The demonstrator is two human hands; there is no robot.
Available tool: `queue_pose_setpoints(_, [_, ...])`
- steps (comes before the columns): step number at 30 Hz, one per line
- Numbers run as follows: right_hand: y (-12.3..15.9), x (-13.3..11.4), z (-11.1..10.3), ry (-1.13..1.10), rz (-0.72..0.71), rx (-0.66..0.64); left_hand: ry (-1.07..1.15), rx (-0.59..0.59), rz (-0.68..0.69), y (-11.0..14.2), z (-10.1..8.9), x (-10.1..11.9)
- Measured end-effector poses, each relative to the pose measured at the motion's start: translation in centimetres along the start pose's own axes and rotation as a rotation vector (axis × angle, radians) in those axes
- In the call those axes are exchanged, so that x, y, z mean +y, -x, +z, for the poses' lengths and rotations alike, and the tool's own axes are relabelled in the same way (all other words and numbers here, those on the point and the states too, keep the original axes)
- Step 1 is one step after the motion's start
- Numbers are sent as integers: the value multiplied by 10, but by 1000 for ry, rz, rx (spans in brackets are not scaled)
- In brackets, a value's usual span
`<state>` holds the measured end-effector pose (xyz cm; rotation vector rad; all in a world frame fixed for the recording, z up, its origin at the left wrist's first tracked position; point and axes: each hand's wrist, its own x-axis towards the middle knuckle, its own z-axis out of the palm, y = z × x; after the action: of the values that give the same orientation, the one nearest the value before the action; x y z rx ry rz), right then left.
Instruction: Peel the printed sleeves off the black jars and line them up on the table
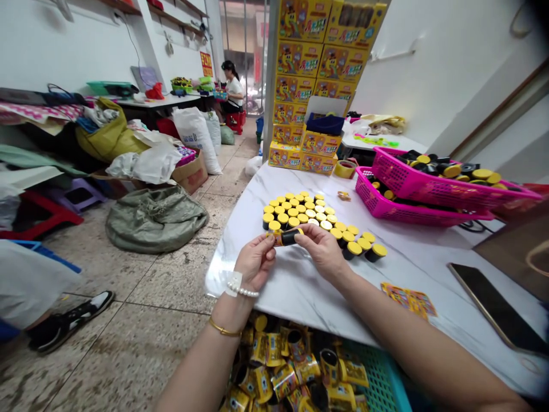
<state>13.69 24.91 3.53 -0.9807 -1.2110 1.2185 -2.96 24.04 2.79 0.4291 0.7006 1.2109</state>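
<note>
Both my hands hold one small black canister [288, 236] sideways over the white marble table [412, 269]. My left hand [255, 261] pinches its left end, where a yellow label wraps it. My right hand [321, 249] grips the right end with closed fingers. Just beyond stands a cluster of several black canisters with yellow lids [309, 213]. A strip of yellow labels [408, 299] lies flat on the table to the right of my right forearm.
Two stacked pink baskets [412, 189] with more canisters sit at the right. A teal basket [373, 372] of labelled canisters is below the table edge. A dark phone [497, 309] lies at the right. Yellow cartons [313, 80] are stacked behind. A person sits far back.
</note>
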Motion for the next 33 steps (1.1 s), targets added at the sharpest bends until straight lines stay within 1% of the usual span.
queue_pose_setpoints(5, [5,2,1,17,0,4,-61,-14,-8,2,2,-2])
queue_pose_setpoints(10, [9,8,-4,182,-191,-67,-109,6,15,4,2,-5])
queue_pose_setpoints(13, [8,11,-6,234,-238,-63,-131,-2,6,4,1,-6])
queue_pose_setpoints(15, [6,10,-7,204,-257,-32,-133,4,24,3,1,-7])
queue_pose_setpoints(18, [2,8,-9,140,-268,41,-106,35,102,3,2,-9])
queue_pose_setpoints(21, [-1,6,-11,88,-236,69,-101,75,161,4,4,-9])
queue_pose_setpoints(23, [-1,7,-11,54,-211,47,-134,51,134,5,5,-9])
queue_pose_setpoints(25, [1,9,-11,55,-213,-6,-183,-28,77,7,5,-9])
queue_pose_setpoints(27, [4,10,-10,125,-250,-70,-212,-94,55,8,4,-8])
queue_pose_setpoints(28, [5,10,-11,182,-281,-95,-218,-107,60,8,3,-8])
queue_pose_setpoints(31, [5,4,-15,390,-414,-135,-250,-114,83,8,1,-9])
queue_pose_setpoints(33, [3,-3,-20,518,-513,-189,-302,-130,89,8,0,-10])
